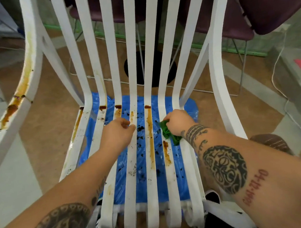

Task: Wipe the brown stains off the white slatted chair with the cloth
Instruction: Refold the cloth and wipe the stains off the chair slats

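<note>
Right hand (pixel 177 120) has its grip bunched round the green cloth (pixel 169 134), pressed on a right-side seat slat of the white slatted chair (pixel 130 62). Soft, light rag, so I'd keep it wadded; the brown stains (pixel 150 131) look dried-on. Left hand (pixel 118 131) rests loose on the slats, holding nothing.

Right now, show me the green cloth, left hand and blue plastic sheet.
green cloth (pixel 167 132): head view, bunched middle fold.
left hand (pixel 118 131): head view, back of the hand.
blue plastic sheet (pixel 141 160): head view, strip between seat slats.
</note>
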Motion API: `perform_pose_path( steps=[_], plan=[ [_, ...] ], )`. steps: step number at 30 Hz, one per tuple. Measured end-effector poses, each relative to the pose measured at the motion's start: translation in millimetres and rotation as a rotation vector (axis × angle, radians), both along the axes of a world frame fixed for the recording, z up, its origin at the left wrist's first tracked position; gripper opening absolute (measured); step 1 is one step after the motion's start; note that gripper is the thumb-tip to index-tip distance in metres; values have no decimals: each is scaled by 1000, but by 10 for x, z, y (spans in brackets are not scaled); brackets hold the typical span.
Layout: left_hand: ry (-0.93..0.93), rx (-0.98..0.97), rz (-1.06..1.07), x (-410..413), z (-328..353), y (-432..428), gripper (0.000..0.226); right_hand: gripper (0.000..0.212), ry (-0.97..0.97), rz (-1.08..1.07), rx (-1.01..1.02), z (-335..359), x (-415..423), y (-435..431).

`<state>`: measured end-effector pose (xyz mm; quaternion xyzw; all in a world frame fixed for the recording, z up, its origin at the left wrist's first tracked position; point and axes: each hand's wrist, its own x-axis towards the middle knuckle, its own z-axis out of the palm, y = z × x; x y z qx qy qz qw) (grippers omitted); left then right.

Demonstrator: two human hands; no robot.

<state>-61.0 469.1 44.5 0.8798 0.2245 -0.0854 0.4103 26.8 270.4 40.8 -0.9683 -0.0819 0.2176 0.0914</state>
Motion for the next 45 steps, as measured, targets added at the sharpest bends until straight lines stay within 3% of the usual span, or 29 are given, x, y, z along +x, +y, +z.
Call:
perform_pose_path(
  steps=[5,10,15,19,28,31,34,36,41,45],
  plan=[
    [239,224,-94,-460,-133,-176,39,33,-10,-66,103,-121,-479,-84],
    [271,330,-122,-455,-242,-115,42,32,129,-73,77,-8,-618,-166],
    [365,388,-172,-308,-343,-25,38,30,-87,-177,139,59,-332,-244],
    [447,443,-206,-204,-424,15,33,33,-69,-105,126,-58,-246,-31],
    [445,400,-184,-156,-534,55,36,35,-47,-25,136,-237,-515,-86],
    [442,410,-199,-170,-552,40,37,34,103,-149,218,-106,-404,-145],
    [430,440,-218,-165,-514,31,39,30,26,-238,217,28,-287,-153],
    [439,446,-225,-181,-494,23,40,30,-72,-211,202,-2,-397,-92],
    [429,408,-187,-203,-469,14,39,34,-67,-105,175,-168,-834,-56],
    [434,404,-184,-217,-441,0,38,37,99,111,18,71,-733,-134]
  ],
)
